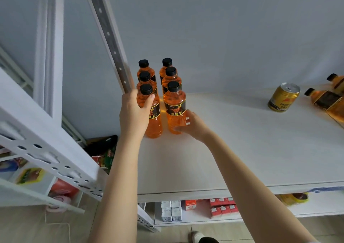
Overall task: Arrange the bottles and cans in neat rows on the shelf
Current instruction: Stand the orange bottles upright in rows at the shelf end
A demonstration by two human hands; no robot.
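Several orange drink bottles with black caps stand upright in two rows at the left end of the white shelf (242, 149). My left hand (135, 112) wraps the shoulder of the front bottle of the left row (154, 123). My right hand (193, 126) grips the lower body of the front bottle of the right row (175, 104). Far right, a gold can (283, 97) stands upright. Two more orange bottles (327, 101) lie on their sides at the frame's edge, partly cut off.
A perforated metal upright (109, 36) rises just left of the bottle rows. A lower shelf (316, 209) holds small red and white boxes. Another white rack (46, 157) with packaged goods stands at the left. A shoe shows on the floor.
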